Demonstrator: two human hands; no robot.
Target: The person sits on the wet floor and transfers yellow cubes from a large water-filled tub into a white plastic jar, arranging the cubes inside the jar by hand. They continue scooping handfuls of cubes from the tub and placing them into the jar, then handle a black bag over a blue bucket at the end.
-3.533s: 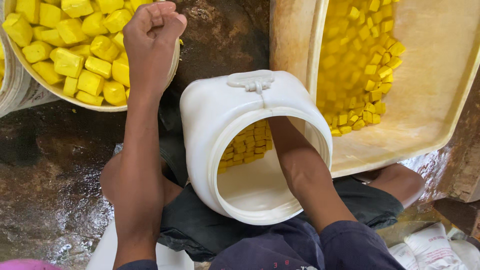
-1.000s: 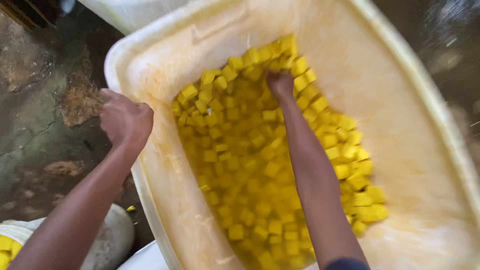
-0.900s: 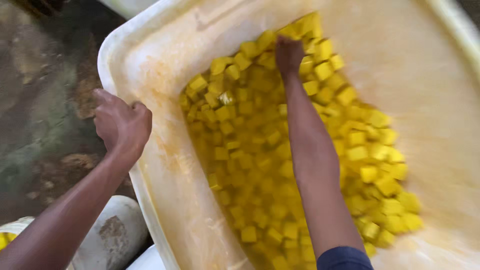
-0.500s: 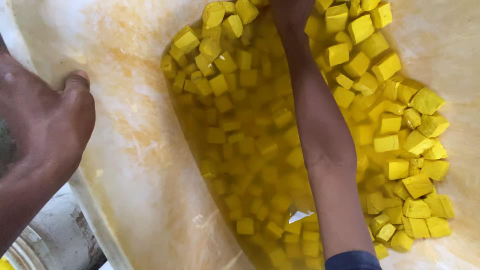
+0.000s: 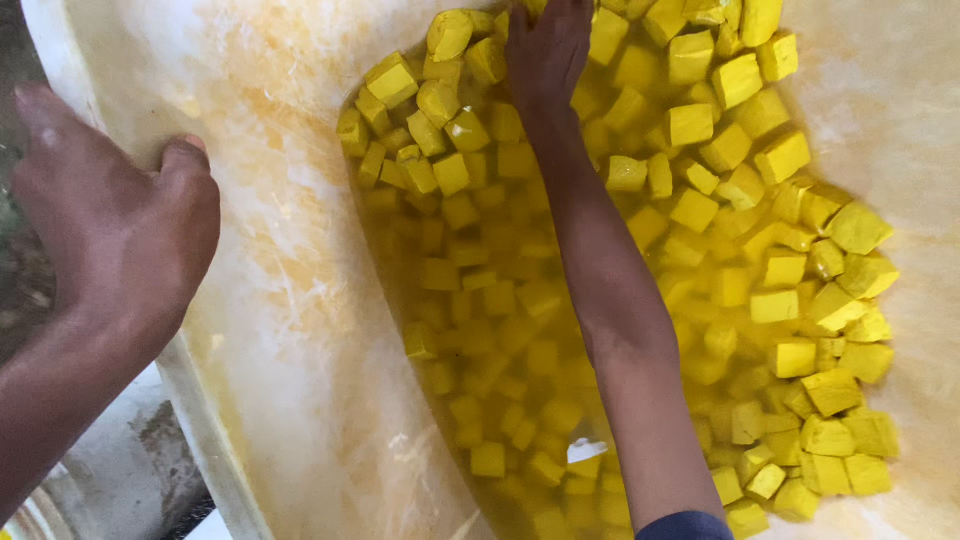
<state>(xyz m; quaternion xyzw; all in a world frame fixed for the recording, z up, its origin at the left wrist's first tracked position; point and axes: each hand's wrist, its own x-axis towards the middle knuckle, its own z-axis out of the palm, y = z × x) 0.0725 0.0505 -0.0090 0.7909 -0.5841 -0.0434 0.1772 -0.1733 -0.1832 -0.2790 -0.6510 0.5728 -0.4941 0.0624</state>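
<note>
The left hand (image 5: pixel 115 235) is closed over the rim of a big pale tub (image 5: pixel 290 330), at the left side of the view. Its fingers curl over the outer edge and the thumb (image 5: pixel 185 160) presses on the inner wall, so this hand is gripping the tub itself. The inner wall of the tub is whitish with orange and yellow stains.

The right hand (image 5: pixel 548 50) is stretched far into the tub, near the top of the view, and lies on the heap of yellow cubes (image 5: pixel 700 210). Its fingertips are partly cut by the picture edge and partly sunk between the cubes, so I cannot tell if it is spread wide or holding a cube. The right forearm runs down through the middle of the view, and a dark blue sleeve (image 5: pixel 685 525) shows at the bottom edge.

The yellow cubes fill the lower part of the tub. On the left side many of them lie under a yellow liquid (image 5: pixel 480 330); on the right and at the top they are piled above it. Outside the tub, at the lower left, a grey-white surface (image 5: pixel 110 470) is visible.
</note>
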